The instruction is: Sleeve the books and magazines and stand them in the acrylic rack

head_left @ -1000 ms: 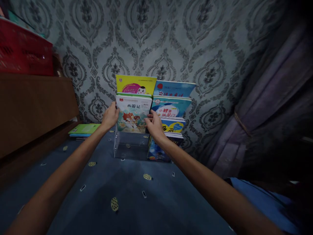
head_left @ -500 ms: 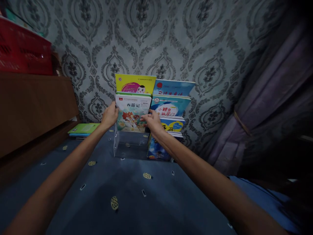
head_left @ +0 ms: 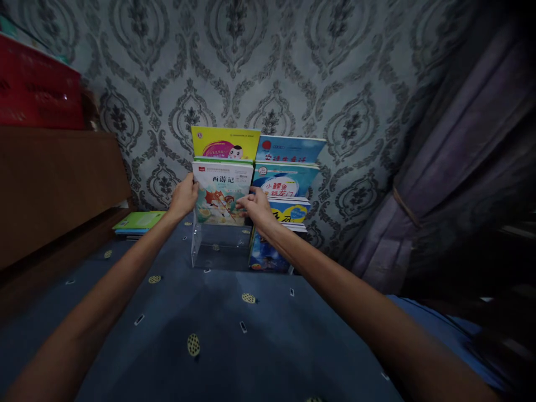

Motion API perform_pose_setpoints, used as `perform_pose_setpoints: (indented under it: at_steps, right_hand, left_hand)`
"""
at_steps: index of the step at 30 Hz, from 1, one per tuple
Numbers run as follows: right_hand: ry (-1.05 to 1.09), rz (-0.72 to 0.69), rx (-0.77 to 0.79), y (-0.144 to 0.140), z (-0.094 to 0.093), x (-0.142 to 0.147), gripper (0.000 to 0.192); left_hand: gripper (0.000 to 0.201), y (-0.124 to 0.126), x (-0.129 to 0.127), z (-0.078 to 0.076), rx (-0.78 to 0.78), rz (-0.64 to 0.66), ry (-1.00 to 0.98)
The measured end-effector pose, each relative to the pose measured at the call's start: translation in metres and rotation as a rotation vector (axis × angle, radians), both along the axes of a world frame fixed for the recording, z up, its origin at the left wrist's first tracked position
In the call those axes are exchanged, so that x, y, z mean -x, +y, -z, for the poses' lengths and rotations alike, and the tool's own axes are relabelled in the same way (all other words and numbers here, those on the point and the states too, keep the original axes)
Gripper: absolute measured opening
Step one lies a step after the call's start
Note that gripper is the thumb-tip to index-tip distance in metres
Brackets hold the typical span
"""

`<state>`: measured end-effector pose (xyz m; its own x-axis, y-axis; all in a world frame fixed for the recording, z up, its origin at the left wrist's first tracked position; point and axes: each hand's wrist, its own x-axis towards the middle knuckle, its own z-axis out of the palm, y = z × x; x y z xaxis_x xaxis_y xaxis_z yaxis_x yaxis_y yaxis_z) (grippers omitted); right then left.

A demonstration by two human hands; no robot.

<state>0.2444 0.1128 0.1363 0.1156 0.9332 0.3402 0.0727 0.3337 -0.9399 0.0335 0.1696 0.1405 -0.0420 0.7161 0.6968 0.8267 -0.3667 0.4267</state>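
A clear acrylic tiered rack stands against the patterned wall, filled with children's books. My left hand grips the left edge of a white picture book with an orange cartoon cover. My right hand holds that book's right edge, fingers over the cover. The book sits in the rack's left column, in front of a yellow book. The right column holds blue books stepped one before another. The lowest left slot of the rack shows bare clear plastic.
A small stack of green and blue books lies on the blue spotted cloth to the left. A brown wooden headboard with a red box on top stands at left. A purple curtain hangs at right.
My right hand has slid slightly left over the white book's cover. The view has shifted a little to the right; the book stays in the rack between both hands.
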Motion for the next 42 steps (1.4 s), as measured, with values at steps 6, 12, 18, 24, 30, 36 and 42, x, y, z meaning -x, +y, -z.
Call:
perform_pose_setpoints:
  at_steps: [6, 12, 18, 24, 30, 36, 42]
  right_hand:
    - [-0.009, -0.001, -0.027, -0.001, 0.001, 0.000, 0.060]
    - [-0.049, 0.005, -0.033, 0.003, 0.002, -0.004, 0.056]
    - [-0.074, 0.026, -0.041, 0.006, 0.005, -0.004, 0.053]
    - [-0.036, 0.021, -0.023, 0.002, 0.006, 0.002, 0.059]
    - [-0.032, -0.055, -0.045, -0.016, 0.027, 0.005, 0.064]
    - [-0.048, -0.231, 0.011, -0.050, 0.094, 0.009, 0.051]
    - [0.015, -0.242, 0.130, -0.077, 0.148, 0.006, 0.038]
  left_hand:
    - [0.025, -0.002, -0.002, 0.000, -0.027, -0.025, 0.016]
    - [0.023, -0.004, -0.003, 0.001, -0.011, -0.033, 0.030]
    - [0.024, -0.002, 0.000, 0.001, -0.029, -0.008, 0.033]
    - [0.029, 0.005, 0.004, 0.001, -0.033, 0.041, 0.001]
    - [0.030, 0.007, 0.005, 0.004, -0.023, 0.073, -0.033]
    - [0.033, 0.005, 0.005, 0.011, -0.009, 0.106, -0.049]
    - [0.033, 0.007, 0.006, 0.015, -0.006, 0.134, -0.073]
